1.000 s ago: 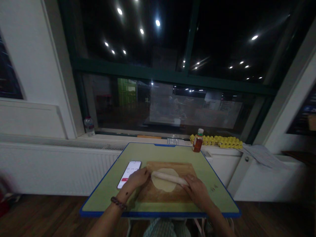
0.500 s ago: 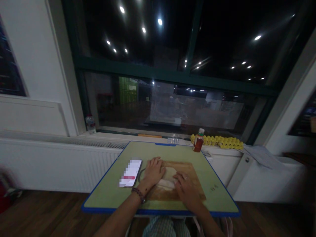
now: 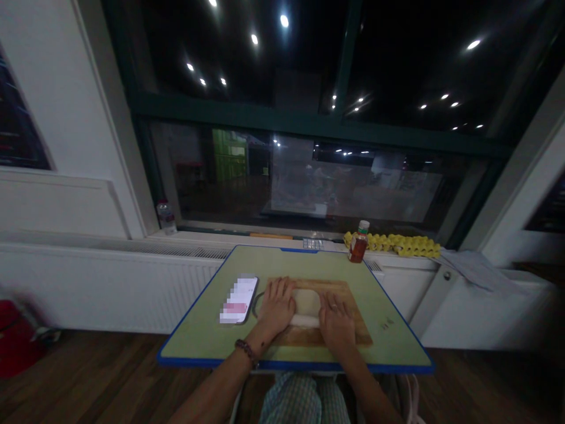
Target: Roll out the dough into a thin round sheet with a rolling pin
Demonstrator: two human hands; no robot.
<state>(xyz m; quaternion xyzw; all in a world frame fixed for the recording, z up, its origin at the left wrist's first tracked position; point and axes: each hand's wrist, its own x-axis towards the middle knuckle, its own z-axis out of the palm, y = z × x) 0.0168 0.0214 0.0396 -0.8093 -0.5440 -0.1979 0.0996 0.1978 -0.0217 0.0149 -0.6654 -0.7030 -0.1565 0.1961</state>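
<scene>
A flat sheet of pale dough [image 3: 308, 301] lies on a wooden cutting board [image 3: 304, 338]. Along its near side runs a thick, pale roll [image 3: 305, 321], which looks like the dough's rolled-up edge. My left hand [image 3: 276, 303] lies palm down over the left end, fingers stretched forward and pressed lightly onto the board and dough. At the right end, my right hand [image 3: 336, 321] rests palm down, its fingers extended too. What is under both palms is hidden. To the left of the board's handle loop lies a smartphone [image 3: 241, 300] with its screen lit.
The board sits on a small green table [image 3: 198, 333] with a blue rim. A bottle of red-brown liquid [image 3: 358, 244] stands at its far right corner. Yellow egg trays [image 3: 397, 244] and a clear bottle [image 3: 166, 218] are on the windowsill. A white radiator [image 3: 110, 297] flanks the table.
My right hand has turned straighter and its fingers now point forward along the dough's right side. The pale roll looks straighter. The view has shifted slightly.
</scene>
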